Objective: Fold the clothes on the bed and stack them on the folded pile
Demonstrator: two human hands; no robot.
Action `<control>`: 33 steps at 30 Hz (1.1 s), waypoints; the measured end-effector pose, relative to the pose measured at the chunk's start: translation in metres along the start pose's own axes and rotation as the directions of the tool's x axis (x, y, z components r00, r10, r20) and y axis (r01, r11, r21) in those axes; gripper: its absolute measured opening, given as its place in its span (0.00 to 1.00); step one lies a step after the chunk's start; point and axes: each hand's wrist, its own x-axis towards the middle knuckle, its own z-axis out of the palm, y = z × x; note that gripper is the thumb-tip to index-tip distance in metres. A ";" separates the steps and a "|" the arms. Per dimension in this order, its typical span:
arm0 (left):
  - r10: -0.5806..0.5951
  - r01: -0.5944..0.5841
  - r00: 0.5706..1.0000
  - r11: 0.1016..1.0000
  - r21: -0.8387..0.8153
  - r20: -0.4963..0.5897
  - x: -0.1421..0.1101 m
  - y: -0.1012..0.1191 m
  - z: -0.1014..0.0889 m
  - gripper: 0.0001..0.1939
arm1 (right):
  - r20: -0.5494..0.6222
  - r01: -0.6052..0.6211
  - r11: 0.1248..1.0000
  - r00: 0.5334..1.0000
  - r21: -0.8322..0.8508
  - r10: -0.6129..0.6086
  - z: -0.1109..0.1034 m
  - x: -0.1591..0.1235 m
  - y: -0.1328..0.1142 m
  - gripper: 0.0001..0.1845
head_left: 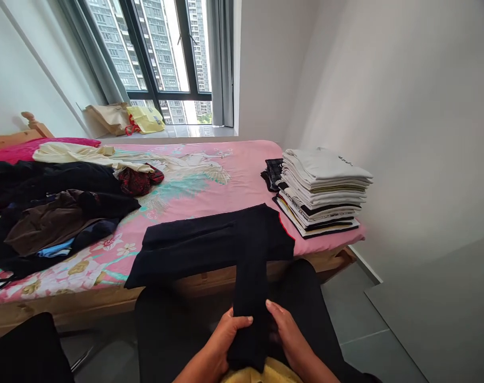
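A: L hand [229, 335] & R hand [285, 327], what've they got?

B: Both grip the long sleeve [250, 276] of a dk top [190, 242], one on each side, L thumb across its upper face.

A: Where's the top?

B: Body's laid along the near edge of the bed [245, 170], on the pink sheet side. Sleeve runs off the edge twd the person, btwn the knees [303, 274]. Red trim shows at the R end.

A: Over on the R?

B: Tall stack of folded clothes [325, 194], mostly white w/ some blk, nr the bed corner. Sm. dk checked pile [273, 173] just beside it.

A: L?

B: Loose heap of clothes [54, 218], mostly dk, w/ brown & blue bits.

A: Back?

B: Brown bag [108, 118] & yellow bag [146, 119], under the window [158, 96].
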 end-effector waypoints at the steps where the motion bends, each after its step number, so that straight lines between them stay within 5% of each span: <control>1: -0.017 0.017 1.000 1.000 0.001 -0.005 0.000 -0.001 0.000 0.22 | 0.031 0.008 1.000 0.999 0.012 -0.008 0.002 0.001 -0.001 0.20; 6: -0.034 0.034 0.999 0.999 0.003 0.025 -0.001 -0.006 -0.008 0.17 | -0.080 0.040 0.999 0.996 0.022 -0.038 0.004 0.008 0.003 0.19; 11: 0.230 -0.190 0.966 0.940 0.284 -0.115 -0.012 -0.001 -0.024 0.18 | -0.160 -0.004 0.999 0.987 0.036 0.010 0.000 0.011 0.015 0.29; 13: 0.456 -0.354 0.886 0.785 0.509 -0.087 -0.027 0.006 -0.031 0.22 | -0.193 0.005 1.000 0.981 -0.004 -0.005 0.000 0.010 0.015 0.30; 15: 0.620 -0.521 0.773 0.497 0.694 0.135 -0.044 0.014 -0.037 0.27 | -0.162 0.016 1.000 0.987 0.015 -0.014 0.002 0.007 0.013 0.29; 18: 0.542 -0.665 0.648 0.061 0.744 0.535 -0.061 0.022 -0.043 0.33 | -0.020 -0.030 0.988 0.999 0.153 0.033 0.009 -0.001 0.005 0.24; 20: 0.471 -0.690 0.584 -0.141 0.710 0.661 -0.063 0.022 -0.041 0.34 | 0.035 -0.089 0.968 0.996 0.234 0.083 0.015 -0.006 0.000 0.23; 23: 0.482 -0.660 0.434 -0.405 0.633 0.761 -0.057 0.019 -0.034 0.30 | 0.069 -0.123 0.942 0.992 0.312 0.106 0.021 -0.012 -0.006 0.21; 27: 0.513 -0.624 0.271 -0.550 0.555 0.814 -0.052 0.017 -0.023 0.21 | 0.083 -0.073 0.964 0.995 0.254 0.054 0.016 -0.010 -0.006 0.18; 30: 0.521 -0.628 0.264 -0.546 0.554 0.812 -0.052 0.018 -0.020 0.17 | -0.043 0.172 0.984 0.984 -0.035 -0.174 0.002 0.006 -0.014 0.18; 33: 0.509 -0.637 0.292 -0.528 0.561 0.810 -0.051 0.018 -0.022 0.19 | -0.010 0.459 0.798 0.865 -0.391 -0.502 -0.008 0.029 -0.038 0.16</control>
